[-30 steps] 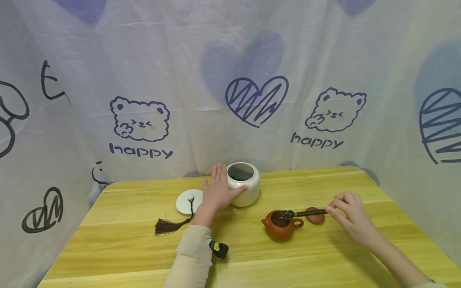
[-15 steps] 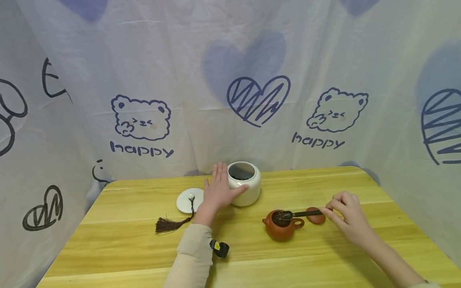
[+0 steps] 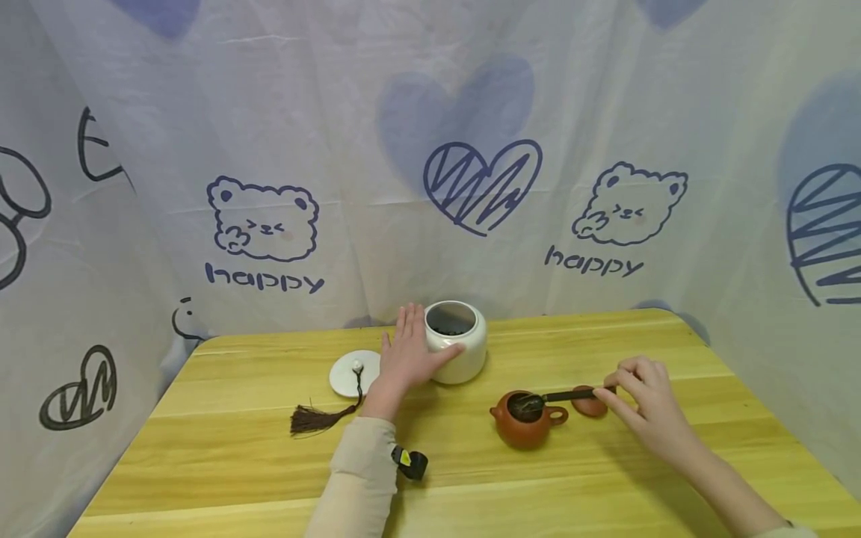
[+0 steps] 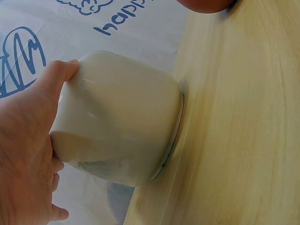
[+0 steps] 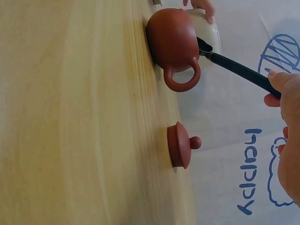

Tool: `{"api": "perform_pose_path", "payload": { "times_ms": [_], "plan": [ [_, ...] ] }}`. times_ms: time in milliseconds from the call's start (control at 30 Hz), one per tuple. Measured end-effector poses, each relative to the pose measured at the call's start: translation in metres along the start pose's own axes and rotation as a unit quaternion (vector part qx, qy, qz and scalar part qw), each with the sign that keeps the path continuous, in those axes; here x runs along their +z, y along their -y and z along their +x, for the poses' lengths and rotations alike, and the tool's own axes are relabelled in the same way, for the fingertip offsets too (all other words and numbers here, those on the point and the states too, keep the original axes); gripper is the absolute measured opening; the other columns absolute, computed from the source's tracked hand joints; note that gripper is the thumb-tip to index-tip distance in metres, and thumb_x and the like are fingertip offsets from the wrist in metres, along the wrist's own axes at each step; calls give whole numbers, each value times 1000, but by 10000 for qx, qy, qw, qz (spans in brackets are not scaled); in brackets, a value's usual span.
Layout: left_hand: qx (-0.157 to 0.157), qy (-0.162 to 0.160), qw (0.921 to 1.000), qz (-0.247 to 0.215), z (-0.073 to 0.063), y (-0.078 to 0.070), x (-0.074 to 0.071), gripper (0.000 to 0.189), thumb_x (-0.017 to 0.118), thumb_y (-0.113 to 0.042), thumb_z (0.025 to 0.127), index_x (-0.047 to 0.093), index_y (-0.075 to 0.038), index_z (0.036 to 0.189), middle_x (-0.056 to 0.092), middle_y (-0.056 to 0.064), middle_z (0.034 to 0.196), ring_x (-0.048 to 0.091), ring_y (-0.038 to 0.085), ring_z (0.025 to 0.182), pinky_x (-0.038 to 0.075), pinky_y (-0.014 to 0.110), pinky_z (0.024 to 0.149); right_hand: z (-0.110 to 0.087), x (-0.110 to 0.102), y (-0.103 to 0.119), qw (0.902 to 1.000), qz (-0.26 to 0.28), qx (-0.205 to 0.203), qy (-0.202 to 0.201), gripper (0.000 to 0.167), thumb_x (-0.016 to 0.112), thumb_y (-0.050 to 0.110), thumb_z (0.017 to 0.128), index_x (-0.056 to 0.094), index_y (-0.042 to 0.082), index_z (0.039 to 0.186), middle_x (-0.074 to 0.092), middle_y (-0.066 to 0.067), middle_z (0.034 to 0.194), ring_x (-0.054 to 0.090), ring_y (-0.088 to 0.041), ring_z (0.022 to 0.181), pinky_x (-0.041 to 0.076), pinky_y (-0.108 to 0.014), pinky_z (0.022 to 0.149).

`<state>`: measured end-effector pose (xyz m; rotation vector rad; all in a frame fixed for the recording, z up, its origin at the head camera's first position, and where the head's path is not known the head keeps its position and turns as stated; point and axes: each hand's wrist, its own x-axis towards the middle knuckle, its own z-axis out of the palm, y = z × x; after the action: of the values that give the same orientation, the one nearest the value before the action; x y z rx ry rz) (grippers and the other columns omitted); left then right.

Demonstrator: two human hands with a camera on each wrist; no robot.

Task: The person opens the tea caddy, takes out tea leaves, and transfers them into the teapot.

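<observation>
In the head view my left hand (image 3: 410,357) rests on the side of a white jar (image 3: 464,362), its fingers straight and the thumb across the front. Dark bits lie inside the jar. My right hand (image 3: 649,403) pinches the dark handle of a small tea scoop (image 5: 239,70) between thumb and fingers. The scoop's head dips into the mouth of a reddish-brown clay teapot (image 3: 523,435), where dark tea leaves show. In the right wrist view the teapot's lid (image 5: 179,145) sits on the table, apart from the pot and below the scoop.
A white lid (image 3: 346,377) with a dark brown tassel (image 3: 316,421) lies left of the jar. The wooden table (image 3: 235,463) ends at a printed cloth (image 3: 377,254) behind. A black strap (image 3: 412,465) sits at my left wrist.
My right hand has moved slightly left, and the scoop's head has gone lower into the teapot's mouth. The left hand and the jar stay in place.
</observation>
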<state>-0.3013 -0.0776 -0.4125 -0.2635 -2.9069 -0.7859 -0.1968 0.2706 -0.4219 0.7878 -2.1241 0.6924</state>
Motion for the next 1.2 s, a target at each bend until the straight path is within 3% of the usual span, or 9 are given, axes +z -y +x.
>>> {"api": "perform_pose_path", "payload": {
  "times_ms": [533,700,933,1200],
  "plan": [
    [1,-15,10000,38,-1,-2,-2,112,55,-76,80,10,-9,158,6,10,166,3,27,154,9,62,120,-3,-4,-5,9997,-151,-81,-157,48,50,51,95,65,8,81,48,-3,86,34,-11,85,21,-24,81],
    [-4,-3,10000,70,-1,-2,0,112,54,-77,80,11,-9,157,7,10,166,3,27,154,11,62,120,-8,-6,-10,9998,-197,-15,-104,39,57,45,94,65,9,80,49,-3,86,34,-10,86,22,-27,81],
    [2,0,10000,49,0,-2,1,111,54,-76,80,10,-9,158,6,10,166,3,27,154,9,61,120,-12,-9,-14,9967,-736,-330,-83,53,43,55,97,63,11,75,47,-2,83,31,-10,81,20,-27,75],
    [2,10,10000,19,-1,-2,0,112,55,-76,80,10,-9,158,6,10,166,3,27,154,9,61,121,-20,-13,-17,9886,-1306,-732,186,56,38,57,98,63,13,75,51,-2,82,32,-11,75,24,-27,72]
  ]
}}
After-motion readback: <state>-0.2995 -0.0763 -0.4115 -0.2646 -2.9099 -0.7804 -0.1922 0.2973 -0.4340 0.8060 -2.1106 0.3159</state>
